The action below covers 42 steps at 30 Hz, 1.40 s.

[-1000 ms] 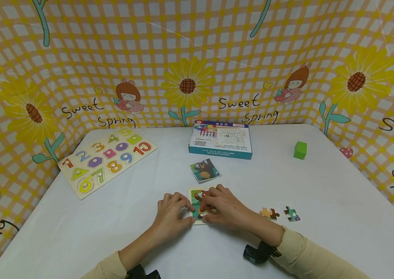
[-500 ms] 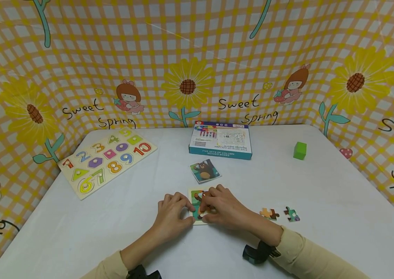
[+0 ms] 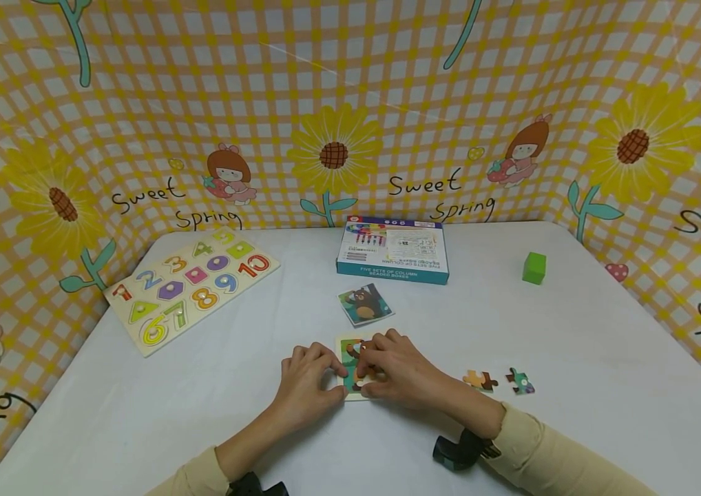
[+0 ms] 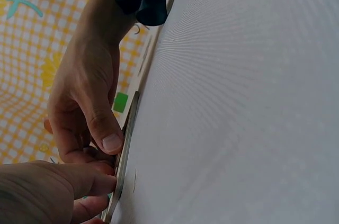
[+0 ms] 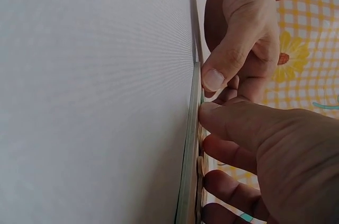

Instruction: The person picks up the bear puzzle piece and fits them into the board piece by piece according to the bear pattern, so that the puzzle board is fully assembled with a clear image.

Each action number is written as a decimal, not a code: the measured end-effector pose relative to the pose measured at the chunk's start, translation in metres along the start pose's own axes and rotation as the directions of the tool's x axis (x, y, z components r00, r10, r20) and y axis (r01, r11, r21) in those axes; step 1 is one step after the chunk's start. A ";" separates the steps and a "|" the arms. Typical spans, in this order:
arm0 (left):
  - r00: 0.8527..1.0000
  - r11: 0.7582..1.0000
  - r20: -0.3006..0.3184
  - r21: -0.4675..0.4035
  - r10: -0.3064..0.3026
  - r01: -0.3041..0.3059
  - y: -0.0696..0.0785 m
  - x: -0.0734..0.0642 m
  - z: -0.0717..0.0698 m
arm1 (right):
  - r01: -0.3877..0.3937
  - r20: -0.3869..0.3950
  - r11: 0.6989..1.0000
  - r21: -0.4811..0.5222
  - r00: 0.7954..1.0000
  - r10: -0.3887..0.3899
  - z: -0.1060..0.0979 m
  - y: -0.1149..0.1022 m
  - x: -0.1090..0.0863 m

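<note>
A small jigsaw puzzle with a bear picture lies in a pale tray before me in the head view. My left hand holds the tray's left side, thumb and forefinger curved over its pieces. Leaning in from the right, my right hand pinches a puzzle piece in the tray; that piece is mostly hidden under the fingers. The right wrist view shows the right thumb at the tray's near edge and other fingertips on the pieces. Two loose clusters, orange-brown pieces and a teal piece, lie to the right.
A bear picture card lies beyond the tray. Behind it is a flat teal box. A wooden number board sits back left, a green block back right. Checked cloth walls the table's rear and sides.
</note>
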<state>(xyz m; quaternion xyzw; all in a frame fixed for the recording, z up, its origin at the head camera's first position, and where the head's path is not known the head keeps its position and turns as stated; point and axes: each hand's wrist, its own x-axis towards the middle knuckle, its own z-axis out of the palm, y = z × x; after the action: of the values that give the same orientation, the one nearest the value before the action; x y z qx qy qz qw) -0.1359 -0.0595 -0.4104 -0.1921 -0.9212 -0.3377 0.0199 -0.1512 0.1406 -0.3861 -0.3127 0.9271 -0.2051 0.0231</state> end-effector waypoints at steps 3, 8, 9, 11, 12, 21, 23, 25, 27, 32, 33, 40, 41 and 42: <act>1.000 1.000 0.000 -0.004 -0.002 0.002 0.000 0.000 0.000 | 0.000 -0.003 1.000 0.003 1.000 0.000 0.000 0.000 0.000; 1.000 1.000 -0.001 -0.009 -0.006 0.006 0.000 0.000 0.000 | 0.006 -0.007 1.000 0.005 1.000 -0.006 0.000 0.001 -0.001; 1.000 1.000 -0.002 -0.009 -0.005 0.005 0.000 0.000 0.000 | 0.006 -0.006 1.000 0.007 1.000 -0.006 0.000 0.001 -0.001; 1.000 1.000 -0.008 -0.008 -0.004 0.003 0.000 0.000 0.001 | 0.003 -0.004 1.000 0.012 1.000 -0.003 -0.001 0.001 -0.001; 1.000 1.000 -0.012 -0.006 -0.002 0.002 -0.001 0.000 0.001 | 0.001 -0.003 1.000 0.016 1.000 0.000 -0.001 0.001 -0.001; 1.000 1.000 -0.025 -0.007 0.005 -0.005 -0.001 -0.001 0.001 | -0.016 -0.024 1.000 0.003 1.000 0.016 -0.008 0.003 -0.005; 1.000 1.000 -0.026 -0.009 0.004 -0.004 -0.001 -0.001 0.001 | -0.021 -0.029 1.000 0.008 0.999 0.021 -0.010 0.005 -0.006; 1.000 1.000 -0.028 -0.009 0.006 -0.006 0.000 -0.001 0.001 | -0.032 -0.035 0.999 0.017 0.999 0.032 -0.012 0.006 -0.008; 1.000 1.000 -0.029 -0.010 0.006 -0.006 -0.001 -0.001 0.001 | -0.038 -0.044 0.999 0.018 0.998 0.038 -0.014 0.009 -0.010; 1.000 1.000 -0.031 -0.016 0.006 -0.006 -0.001 -0.001 0.002 | -0.063 -0.065 0.998 0.018 0.996 0.064 -0.020 0.016 -0.016; 0.999 1.000 -0.031 -0.017 0.005 -0.006 -0.001 -0.001 0.002 | -0.071 -0.069 0.997 0.020 0.995 0.072 -0.021 0.017 -0.018; 0.999 0.999 -0.053 -0.030 0.012 -0.013 -0.002 -0.002 0.004 | -0.149 -0.097 0.989 -0.001 0.984 0.148 -0.033 0.028 -0.033; 0.999 0.999 -0.053 -0.031 0.010 -0.012 -0.002 -0.002 0.004 | -0.156 -0.105 0.988 -0.005 0.982 0.155 -0.035 0.030 -0.036; 0.999 0.999 -0.051 -0.034 0.007 -0.009 -0.002 -0.002 0.004 | -0.162 -0.116 0.987 -0.009 0.980 0.160 -0.036 0.032 -0.039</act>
<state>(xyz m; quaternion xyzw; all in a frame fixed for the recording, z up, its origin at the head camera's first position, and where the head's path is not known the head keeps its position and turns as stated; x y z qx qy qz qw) -0.1345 -0.0592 -0.4154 -0.1875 -0.9137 -0.3582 0.0416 -0.1442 0.2004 -0.3690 -0.2247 0.9510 -0.2115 -0.0166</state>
